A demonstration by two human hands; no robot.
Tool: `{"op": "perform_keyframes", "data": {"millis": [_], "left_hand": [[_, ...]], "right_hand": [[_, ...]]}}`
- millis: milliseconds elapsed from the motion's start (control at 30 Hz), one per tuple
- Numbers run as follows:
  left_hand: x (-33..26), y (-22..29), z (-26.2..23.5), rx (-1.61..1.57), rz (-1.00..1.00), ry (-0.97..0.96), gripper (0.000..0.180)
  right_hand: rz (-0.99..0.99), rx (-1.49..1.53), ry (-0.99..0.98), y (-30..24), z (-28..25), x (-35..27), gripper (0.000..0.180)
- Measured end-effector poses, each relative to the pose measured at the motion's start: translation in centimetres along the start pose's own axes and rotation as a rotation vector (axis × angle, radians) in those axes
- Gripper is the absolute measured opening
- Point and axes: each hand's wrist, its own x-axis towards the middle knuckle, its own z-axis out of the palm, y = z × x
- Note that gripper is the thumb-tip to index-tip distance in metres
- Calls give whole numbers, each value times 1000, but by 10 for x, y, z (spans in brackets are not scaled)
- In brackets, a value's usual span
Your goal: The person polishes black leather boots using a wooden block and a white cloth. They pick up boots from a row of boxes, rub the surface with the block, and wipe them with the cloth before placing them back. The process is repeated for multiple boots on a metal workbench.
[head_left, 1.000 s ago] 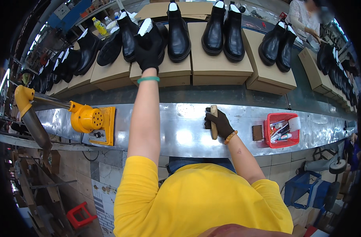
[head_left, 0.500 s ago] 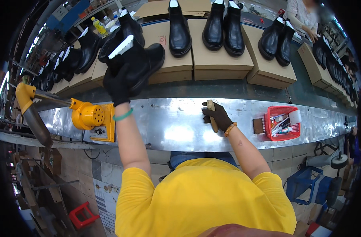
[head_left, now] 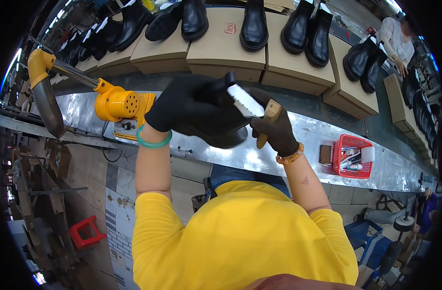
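A black ankle boot (head_left: 229, 138) is tilted over the metal bench, its toe low and its shaft up toward the right. My left hand (head_left: 178, 104), in a black glove, is closed round the boot and hides much of it. White material (head_left: 245, 100) with a toothed edge sticks out of the boot's opening. My right hand (head_left: 282, 133), in a dark glove, grips a tan wooden-looking tool (head_left: 272, 111) whose working end I cannot make out. The fingers of that hand are close against the white material; whether they pinch it is hidden.
Black boots (head_left: 254, 26) stand on cardboard boxes (head_left: 225, 48) along the far side. A yellow machine with a nozzle arm (head_left: 117, 102) sits at the bench's left. On the right are a red basket (head_left: 338, 157) of small items and a brown block (head_left: 325, 154). Another person (head_left: 395, 41) is far right.
My left hand has brought the boot from above the boxes down and right, over the bench. My right hand has risen to the boot's opening, keeping the tan tool. The view has shifted.
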Motion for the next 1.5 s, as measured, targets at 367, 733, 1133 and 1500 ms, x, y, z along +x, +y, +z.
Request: {"op": "perform_keyframes", "data": {"millis": [367,733,1133,1500], "left_hand": [[-11,-21,44,-78,-118,580,79],[-51,-68,116,-1118,58,662,65],[-138,-65,53,-1119,0,687,86],[-108,-28,7,520,-853,-268,55]], "right_hand": [[-66,-109,276,8,-24,-26,49],[-56,28,113,21,-32,-40,58],[163,-117,87,56,-24,-36,46],[333,-216,48,79,-4,-31,43]]}}
